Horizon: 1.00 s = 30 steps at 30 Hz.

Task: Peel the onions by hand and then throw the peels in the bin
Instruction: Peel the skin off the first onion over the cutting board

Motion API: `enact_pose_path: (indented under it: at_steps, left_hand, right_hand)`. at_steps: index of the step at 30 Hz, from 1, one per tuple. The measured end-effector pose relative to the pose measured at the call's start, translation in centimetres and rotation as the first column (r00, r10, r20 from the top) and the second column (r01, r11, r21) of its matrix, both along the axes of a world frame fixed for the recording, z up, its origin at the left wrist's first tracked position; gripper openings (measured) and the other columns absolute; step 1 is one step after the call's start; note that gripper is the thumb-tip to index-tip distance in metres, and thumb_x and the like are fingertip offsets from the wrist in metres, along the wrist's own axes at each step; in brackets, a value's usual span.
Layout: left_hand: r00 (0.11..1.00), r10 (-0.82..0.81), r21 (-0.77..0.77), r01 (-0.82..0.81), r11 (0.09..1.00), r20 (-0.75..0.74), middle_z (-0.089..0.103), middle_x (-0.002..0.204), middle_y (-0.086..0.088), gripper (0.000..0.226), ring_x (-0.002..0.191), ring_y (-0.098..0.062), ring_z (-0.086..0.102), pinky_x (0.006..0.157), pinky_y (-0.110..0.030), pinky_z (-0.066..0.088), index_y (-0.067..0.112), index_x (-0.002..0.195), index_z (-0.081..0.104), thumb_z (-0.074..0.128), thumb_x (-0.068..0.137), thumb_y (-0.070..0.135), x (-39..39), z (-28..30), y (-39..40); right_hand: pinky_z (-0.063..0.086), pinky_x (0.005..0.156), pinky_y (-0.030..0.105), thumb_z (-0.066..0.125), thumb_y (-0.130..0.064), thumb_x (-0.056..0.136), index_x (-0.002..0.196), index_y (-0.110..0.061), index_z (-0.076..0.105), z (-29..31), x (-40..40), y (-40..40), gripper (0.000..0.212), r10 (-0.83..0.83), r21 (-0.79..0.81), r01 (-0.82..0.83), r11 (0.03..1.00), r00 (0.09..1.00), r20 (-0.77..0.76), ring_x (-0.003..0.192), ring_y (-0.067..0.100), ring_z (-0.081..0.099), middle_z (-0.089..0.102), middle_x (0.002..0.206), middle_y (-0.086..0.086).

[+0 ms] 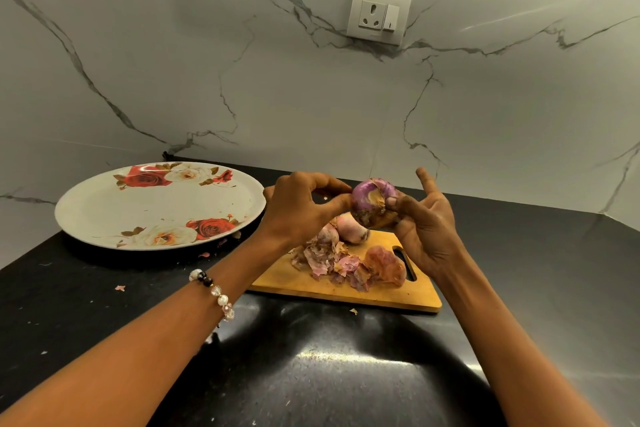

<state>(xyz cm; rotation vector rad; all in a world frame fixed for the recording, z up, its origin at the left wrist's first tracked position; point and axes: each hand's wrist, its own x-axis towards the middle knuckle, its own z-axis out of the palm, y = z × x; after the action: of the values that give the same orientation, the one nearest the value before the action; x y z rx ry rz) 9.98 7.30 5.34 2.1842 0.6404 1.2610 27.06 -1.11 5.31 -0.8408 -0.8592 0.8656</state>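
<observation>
Nearest the camera lies the dark countertop, flecked with stray scraps of skin; on it sits a wooden cutting board carrying a heap of peels, and behind the heap two more onions rest touching each other; above the board's far end both hands hold a purple onion in the air; the left hand, a beaded bracelet on that forearm, has its fingertips curled against the onion's left side to steady it; the right hand cradles it from the right, thumb pressed near the papery patch at its end, forefinger sticking out free; the onion looks firm and light, its bared flesh likely slick, while the dry skin is thin, brittle and apt to tear into flakes; the best hold is probably a loose edge at the root or tip end, pinched and drawn along the curve; further left stands a floral plate; beyond rises the marble wall with a socket; no bin is in view.
</observation>
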Motion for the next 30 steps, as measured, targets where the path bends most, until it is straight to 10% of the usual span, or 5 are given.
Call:
enact_pose_path:
  at_steps: [9,16,21,25,30]
  left_hand:
    - [0.972,0.233,0.266,-0.224,0.938,-0.005,0.067,0.08,0.01,0.012,0.078,-0.003,0.048,0.076,-0.03,0.017,0.022,0.086,0.073,0.069,0.085,0.034,0.4,-0.8,0.1]
    - [0.938,0.314,0.181,-0.287,0.941,-0.146,0.069,0.102,0.008,0.012,0.102,-0.011,0.057,0.085,-0.033,0.02,0.027,0.103,0.067,0.063,0.092,0.024,0.1,-1.1,1.0]
    - [0.988,0.149,0.111,-0.153,0.982,0.038,0.071,0.093,0.008,0.017,0.088,-0.007,0.063,0.087,-0.039,0.049,0.022,0.1,0.072,0.073,0.083,0.025,0.1,-0.5,0.7]
    - [0.985,-0.027,0.185,-0.005,0.983,0.17,0.068,0.092,0.01,0.029,0.085,-0.001,0.06,0.075,-0.005,0.044,0.017,0.099,0.072,0.069,0.078,0.036,-0.1,0.5,-0.6]
    - [0.99,-0.062,0.251,0.028,0.968,0.127,0.067,0.095,0.005,0.023,0.093,-0.015,0.059,0.075,-0.035,0.054,0.023,0.095,0.073,0.075,0.076,0.035,0.5,-0.2,-0.5]
  right_hand:
    - [0.056,0.082,0.05,0.071,0.015,0.065,0.156,-0.02,0.005,-0.2,-0.3,0.1,0.118,-0.007,0.008,0.007,1.0,1.0,0.016,0.088,0.028,0.072,0.071,0.094,0.021]
    - [0.06,0.06,0.043,0.061,0.009,0.063,0.154,-0.011,0.012,0.6,-0.4,-0.3,0.105,0.014,0.054,-0.006,0.999,0.988,-0.155,0.085,0.026,0.072,0.052,0.114,0.017]
    - [0.06,0.062,0.045,0.074,0.004,0.053,0.154,-0.01,0.013,0.6,-0.4,-0.3,0.119,-0.027,0.012,0.029,1.0,0.989,-0.147,0.086,0.026,0.072,0.053,0.114,0.016]
    - [0.06,0.068,0.049,0.072,0.0,0.058,0.156,-0.013,0.009,0.4,-0.2,-0.2,0.117,-0.044,-0.007,0.043,0.999,0.988,-0.148,0.093,0.031,0.07,0.054,0.115,0.019]
    - [0.055,0.08,0.056,0.073,0.011,0.065,0.155,-0.018,0.007,0.1,-0.6,0.1,0.116,-0.059,-0.06,0.052,0.997,0.991,-0.123,0.099,0.038,0.068,0.037,0.142,0.033]
